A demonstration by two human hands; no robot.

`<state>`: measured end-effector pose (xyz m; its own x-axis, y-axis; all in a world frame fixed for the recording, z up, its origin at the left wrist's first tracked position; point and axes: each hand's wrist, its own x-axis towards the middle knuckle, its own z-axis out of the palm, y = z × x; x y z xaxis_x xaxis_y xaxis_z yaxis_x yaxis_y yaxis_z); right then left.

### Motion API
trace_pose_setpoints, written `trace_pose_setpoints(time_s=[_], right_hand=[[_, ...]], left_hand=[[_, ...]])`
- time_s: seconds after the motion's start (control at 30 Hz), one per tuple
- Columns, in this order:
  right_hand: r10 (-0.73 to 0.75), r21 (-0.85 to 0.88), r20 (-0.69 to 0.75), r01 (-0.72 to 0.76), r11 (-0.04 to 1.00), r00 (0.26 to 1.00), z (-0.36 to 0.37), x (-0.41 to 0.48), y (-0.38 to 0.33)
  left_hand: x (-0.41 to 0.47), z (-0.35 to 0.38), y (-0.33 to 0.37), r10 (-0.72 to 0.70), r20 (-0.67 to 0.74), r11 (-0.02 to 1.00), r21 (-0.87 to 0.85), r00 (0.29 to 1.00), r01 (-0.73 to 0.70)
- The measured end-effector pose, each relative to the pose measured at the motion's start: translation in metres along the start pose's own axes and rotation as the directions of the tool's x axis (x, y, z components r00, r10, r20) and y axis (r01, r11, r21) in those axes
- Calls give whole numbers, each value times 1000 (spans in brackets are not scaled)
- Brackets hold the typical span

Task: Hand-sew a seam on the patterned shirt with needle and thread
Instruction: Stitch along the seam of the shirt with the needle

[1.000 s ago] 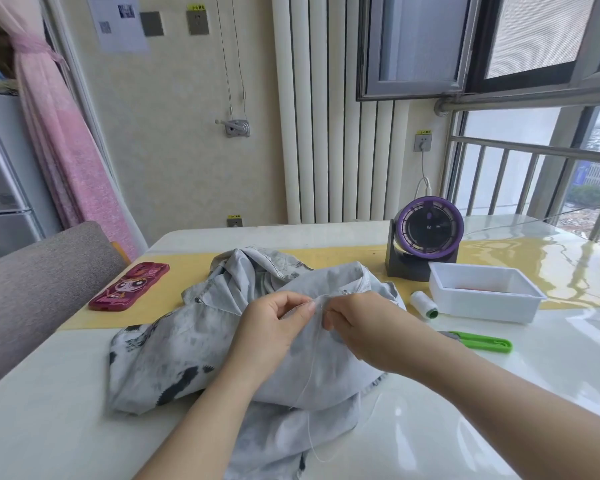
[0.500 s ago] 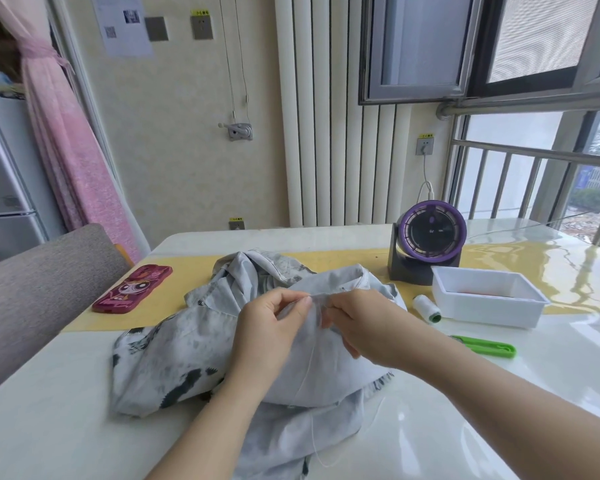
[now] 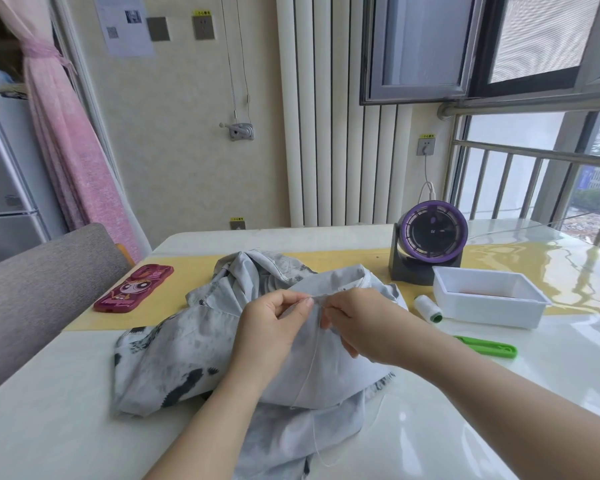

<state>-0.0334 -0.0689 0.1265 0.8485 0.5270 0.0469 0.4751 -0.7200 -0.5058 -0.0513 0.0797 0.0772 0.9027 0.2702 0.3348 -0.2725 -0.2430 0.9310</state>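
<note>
white thread (image 3: 313,393) trails off the near edge of the table (image 3: 49,427) from my hands. my left hand (image 3: 271,336) and right hand (image 3: 357,323) both pinch a raised fold of the patterned shirt (image 3: 174,355), heaped mid-table; fingertips almost meeting, needle too small to see. right of it lie a green tool (image 3: 489,348), thread spool (image 3: 428,308) and white tray (image 3: 489,308); fan (image 3: 430,237) near the far edge.

Both hands meet over a raised fold of the shirt (image 3: 201,344) on the desk (image 3: 49,427). The left hand (image 3: 271,334) pinches the fold edge; the right hand (image 3: 364,323) pinches just beside it, fingers (image 3: 326,311) almost touching. White thread (image 3: 307,372) hangs below the fingers. A spool (image 3: 428,307), tray (image 3: 489,299) and green tool (image 3: 485,346) lie right of them.
</note>
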Motion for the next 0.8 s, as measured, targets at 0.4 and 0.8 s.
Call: trace_pose_setpoints(time_s=[0.4,0.8], right_hand=[[7,-21,10,-7,1000,1000,2,6,3],[17,6,-2,-17,1000,1000,-1,2,-2]], left_hand=[[-1,1,0,28,8,1000,10,1000,-28],[-1,-1,1,23,2,1000,3,1000,-23]])
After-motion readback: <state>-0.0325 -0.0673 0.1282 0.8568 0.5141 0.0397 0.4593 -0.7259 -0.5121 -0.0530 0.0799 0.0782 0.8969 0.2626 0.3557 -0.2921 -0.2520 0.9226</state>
